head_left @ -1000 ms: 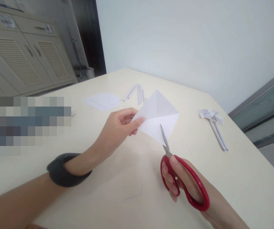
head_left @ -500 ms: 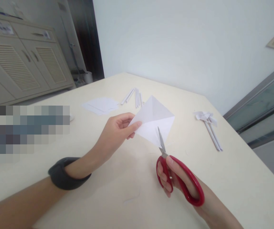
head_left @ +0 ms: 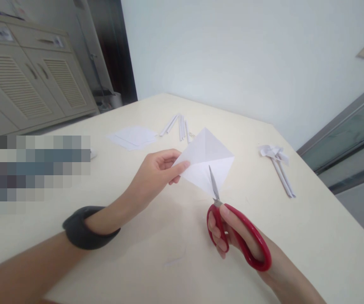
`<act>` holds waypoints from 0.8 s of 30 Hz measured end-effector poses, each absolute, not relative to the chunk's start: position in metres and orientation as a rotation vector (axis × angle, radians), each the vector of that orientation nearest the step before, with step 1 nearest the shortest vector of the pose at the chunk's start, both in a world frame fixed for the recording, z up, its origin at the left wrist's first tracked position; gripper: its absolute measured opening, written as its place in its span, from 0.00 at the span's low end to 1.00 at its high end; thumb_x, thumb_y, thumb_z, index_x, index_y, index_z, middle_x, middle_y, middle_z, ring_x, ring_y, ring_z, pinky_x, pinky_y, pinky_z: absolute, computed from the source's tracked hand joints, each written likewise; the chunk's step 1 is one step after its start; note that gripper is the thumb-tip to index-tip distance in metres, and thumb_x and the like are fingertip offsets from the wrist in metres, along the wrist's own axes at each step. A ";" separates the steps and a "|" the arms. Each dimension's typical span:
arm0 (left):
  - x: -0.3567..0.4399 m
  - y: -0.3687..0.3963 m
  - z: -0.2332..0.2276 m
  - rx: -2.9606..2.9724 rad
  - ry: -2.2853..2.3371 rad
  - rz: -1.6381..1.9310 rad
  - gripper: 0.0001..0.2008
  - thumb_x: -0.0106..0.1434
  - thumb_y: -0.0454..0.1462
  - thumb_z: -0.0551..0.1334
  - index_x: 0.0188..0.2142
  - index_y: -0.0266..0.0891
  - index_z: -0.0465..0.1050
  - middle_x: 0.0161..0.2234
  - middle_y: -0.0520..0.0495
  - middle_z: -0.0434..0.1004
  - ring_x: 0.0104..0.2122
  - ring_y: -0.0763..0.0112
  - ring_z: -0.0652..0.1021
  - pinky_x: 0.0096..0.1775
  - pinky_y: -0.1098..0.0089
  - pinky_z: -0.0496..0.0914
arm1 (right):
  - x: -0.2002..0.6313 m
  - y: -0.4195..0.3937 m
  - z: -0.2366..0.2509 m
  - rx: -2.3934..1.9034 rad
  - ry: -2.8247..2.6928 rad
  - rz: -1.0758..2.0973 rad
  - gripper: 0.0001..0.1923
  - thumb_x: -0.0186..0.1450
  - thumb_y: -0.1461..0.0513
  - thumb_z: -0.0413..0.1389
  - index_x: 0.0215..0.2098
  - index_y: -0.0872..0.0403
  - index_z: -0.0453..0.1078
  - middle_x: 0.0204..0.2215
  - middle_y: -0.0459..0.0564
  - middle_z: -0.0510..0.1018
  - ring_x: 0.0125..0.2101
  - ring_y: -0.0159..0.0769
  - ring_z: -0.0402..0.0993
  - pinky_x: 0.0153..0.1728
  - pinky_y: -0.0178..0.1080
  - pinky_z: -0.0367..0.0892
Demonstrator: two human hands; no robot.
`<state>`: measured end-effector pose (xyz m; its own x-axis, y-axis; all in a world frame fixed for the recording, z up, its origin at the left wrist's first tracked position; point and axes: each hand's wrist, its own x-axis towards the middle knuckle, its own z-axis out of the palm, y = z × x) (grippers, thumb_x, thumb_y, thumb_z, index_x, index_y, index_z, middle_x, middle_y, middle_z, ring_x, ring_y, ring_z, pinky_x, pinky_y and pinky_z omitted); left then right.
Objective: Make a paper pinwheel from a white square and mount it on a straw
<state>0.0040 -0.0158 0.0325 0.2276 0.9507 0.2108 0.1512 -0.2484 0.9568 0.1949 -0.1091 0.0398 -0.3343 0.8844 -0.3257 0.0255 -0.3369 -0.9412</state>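
Observation:
My left hand (head_left: pixel 156 173) pinches the left corner of a white square of paper (head_left: pixel 205 156), creased along its diagonals and held above the cream table (head_left: pixel 311 236). My right hand (head_left: pixel 235 242) grips red-handled scissors (head_left: pixel 239 236). Their blades point up into the paper's near corner along a crease. A dark band sits on my left wrist.
A few flat white sheets (head_left: pixel 133 137) lie at the back left. Beside them are several rolled paper sticks (head_left: pixel 178 125). Two paper pinwheels on sticks (head_left: pixel 278 166) lie at the right. A blurred patch covers the table's left side. Cabinets stand beyond the table.
The scissors' blades have gone a little deeper into the paper's near corner. Both hands have stayed nearly in place.

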 end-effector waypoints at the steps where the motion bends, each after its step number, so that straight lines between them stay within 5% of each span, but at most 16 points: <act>1: 0.004 -0.016 0.033 1.609 1.057 1.121 0.06 0.60 0.37 0.60 0.26 0.41 0.69 0.19 0.55 0.60 0.20 0.75 0.62 0.23 0.74 0.57 | 0.195 -0.109 0.040 -1.261 -1.246 1.741 0.19 0.67 0.49 0.46 0.32 0.55 0.67 0.21 0.43 0.64 0.22 0.30 0.60 0.30 0.35 0.59; 24: 0.004 -0.015 0.031 1.626 1.063 1.137 0.06 0.60 0.37 0.60 0.27 0.39 0.69 0.19 0.56 0.61 0.20 0.78 0.63 0.23 0.76 0.59 | 0.197 -0.111 0.028 -1.251 -1.228 1.715 0.16 0.68 0.52 0.46 0.30 0.54 0.64 0.21 0.41 0.61 0.22 0.28 0.59 0.27 0.33 0.58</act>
<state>0.0036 -0.0152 0.0313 0.2209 0.9484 0.2275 0.1627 -0.2658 0.9502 0.1966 -0.1112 0.0276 -0.3106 0.8971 -0.3141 0.0079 -0.3280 -0.9446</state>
